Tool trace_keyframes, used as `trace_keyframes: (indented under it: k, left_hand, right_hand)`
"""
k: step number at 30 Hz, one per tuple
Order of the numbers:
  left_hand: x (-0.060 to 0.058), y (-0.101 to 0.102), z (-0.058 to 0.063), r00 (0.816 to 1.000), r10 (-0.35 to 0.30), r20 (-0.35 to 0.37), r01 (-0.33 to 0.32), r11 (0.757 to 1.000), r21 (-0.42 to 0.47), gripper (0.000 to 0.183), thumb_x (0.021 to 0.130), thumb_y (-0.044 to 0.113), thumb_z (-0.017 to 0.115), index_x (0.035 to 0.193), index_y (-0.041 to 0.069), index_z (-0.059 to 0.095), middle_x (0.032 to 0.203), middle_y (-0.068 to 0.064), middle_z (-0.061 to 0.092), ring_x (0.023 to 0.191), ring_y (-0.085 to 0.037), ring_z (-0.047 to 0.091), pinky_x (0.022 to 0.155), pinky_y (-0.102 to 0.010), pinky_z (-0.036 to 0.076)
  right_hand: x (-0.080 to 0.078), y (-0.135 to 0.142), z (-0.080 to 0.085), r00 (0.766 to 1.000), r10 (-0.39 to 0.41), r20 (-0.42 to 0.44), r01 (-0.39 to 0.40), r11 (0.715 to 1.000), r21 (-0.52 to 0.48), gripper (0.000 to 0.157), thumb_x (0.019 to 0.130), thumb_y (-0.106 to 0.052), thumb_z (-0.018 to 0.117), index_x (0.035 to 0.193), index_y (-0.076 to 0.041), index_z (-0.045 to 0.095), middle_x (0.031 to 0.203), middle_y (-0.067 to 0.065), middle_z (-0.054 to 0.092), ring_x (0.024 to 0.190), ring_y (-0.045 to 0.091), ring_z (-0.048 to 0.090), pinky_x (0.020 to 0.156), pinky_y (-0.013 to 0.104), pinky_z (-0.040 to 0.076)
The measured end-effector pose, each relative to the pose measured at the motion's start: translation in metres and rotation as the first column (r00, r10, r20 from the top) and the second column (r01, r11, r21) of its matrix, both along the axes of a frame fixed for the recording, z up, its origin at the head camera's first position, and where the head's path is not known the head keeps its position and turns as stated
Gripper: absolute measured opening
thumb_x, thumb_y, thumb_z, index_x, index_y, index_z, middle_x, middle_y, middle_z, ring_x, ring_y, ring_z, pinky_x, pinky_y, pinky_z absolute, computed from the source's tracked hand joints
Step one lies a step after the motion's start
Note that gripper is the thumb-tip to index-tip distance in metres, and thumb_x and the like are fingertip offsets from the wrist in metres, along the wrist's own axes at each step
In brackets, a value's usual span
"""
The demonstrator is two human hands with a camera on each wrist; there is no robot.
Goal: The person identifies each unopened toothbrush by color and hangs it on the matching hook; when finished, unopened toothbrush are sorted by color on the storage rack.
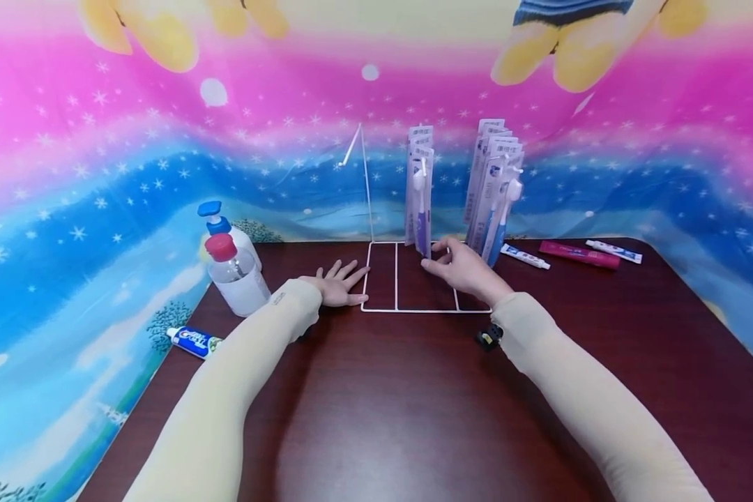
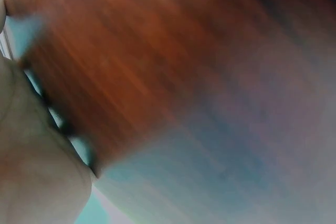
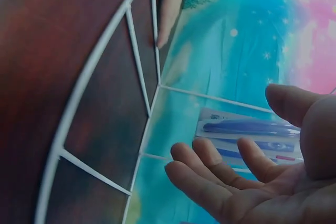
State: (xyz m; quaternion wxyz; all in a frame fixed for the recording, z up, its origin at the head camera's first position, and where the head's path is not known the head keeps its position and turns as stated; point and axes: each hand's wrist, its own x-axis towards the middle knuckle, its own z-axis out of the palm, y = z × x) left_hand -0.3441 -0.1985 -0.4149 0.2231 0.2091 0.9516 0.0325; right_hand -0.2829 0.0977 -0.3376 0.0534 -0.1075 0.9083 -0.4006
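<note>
My left hand (image 1: 339, 284) lies flat on the table with its fingers spread, its fingertips and thumb right at the left bar of a white wire rack (image 1: 427, 311). Over the rack's base hangs a short stack of packaged toothbrushes, the front one a purple toothbrush (image 1: 421, 223). Close to the lower end of that pack is my right hand (image 1: 467, 268). In the right wrist view, its thumb and loosely bent fingers (image 3: 207, 153) stand apart with the toothbrush packs (image 3: 247, 129) beyond them. The left wrist view is blurred and shows only part of the hand.
More packaged toothbrushes (image 1: 492, 188), the front one blue, hang farther right. An unfilled hook (image 1: 350, 145) juts out at left. Two pump bottles, one with a red top (image 1: 241, 282), and a blue toothpaste tube (image 1: 193, 341) are at left. Several tubes, including a red one (image 1: 579, 254), lie at right.
</note>
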Motion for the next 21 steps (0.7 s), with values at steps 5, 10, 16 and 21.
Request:
trace_keyframes:
  k: [5,10,16,21]
  left_hand:
    - [0.001,-0.006,0.002,0.999,-0.025,-0.035,0.025,1.000,0.001,0.077,0.087,0.068,0.029,0.147,0.034,-0.005,0.153,0.000,-0.010,0.137,-0.031,-0.011,0.103,-0.060,-0.001]
    - [-0.002,-0.026,0.000,0.999,-0.026,-0.043,0.028,0.998,0.048,0.080,0.086,0.070,0.031,0.148,0.034,-0.004,0.153,-0.003,-0.009,0.137,-0.034,-0.011,0.102,-0.062,0.000]
    - [-0.003,-0.034,0.004,1.000,0.019,0.003,-0.019,0.994,0.112,0.085,0.087,0.066,0.037,0.147,0.031,-0.012,0.153,-0.005,-0.008,0.138,-0.032,-0.007,0.103,-0.061,0.004]
    - [0.005,-0.038,0.006,0.999,0.045,0.002,-0.044,0.964,0.262,0.087,0.084,0.070,0.036,0.142,0.037,-0.021,0.153,-0.005,-0.011,0.138,-0.028,-0.006,0.104,-0.059,0.004]
  right_hand:
    - [0.019,-0.003,-0.013,0.999,0.043,-0.016,-0.042,0.998,0.046,0.048,0.085,-0.044,0.063,0.120,-0.015,0.049,0.104,0.010,0.059,0.092,0.026,0.056,0.082,0.041,0.044]
    - [0.036,-0.009,-0.023,0.989,0.136,-0.055,-0.131,0.987,0.095,0.046,0.085,-0.045,0.063,0.120,-0.019,0.050,0.112,0.013,0.058,0.099,0.027,0.055,0.087,0.044,0.042]
    - [0.060,0.004,-0.023,0.981,0.184,-0.069,-0.172,0.974,0.146,0.044,0.084,-0.043,0.064,0.119,-0.019,0.052,0.112,0.011,0.058,0.103,0.028,0.055,0.089,0.045,0.041]
    - [0.076,0.026,-0.020,0.982,0.169,-0.078,-0.151,0.968,0.202,0.048,0.083,-0.045,0.064,0.121,-0.019,0.052,0.117,0.010,0.056,0.109,0.028,0.051,0.092,0.048,0.039]
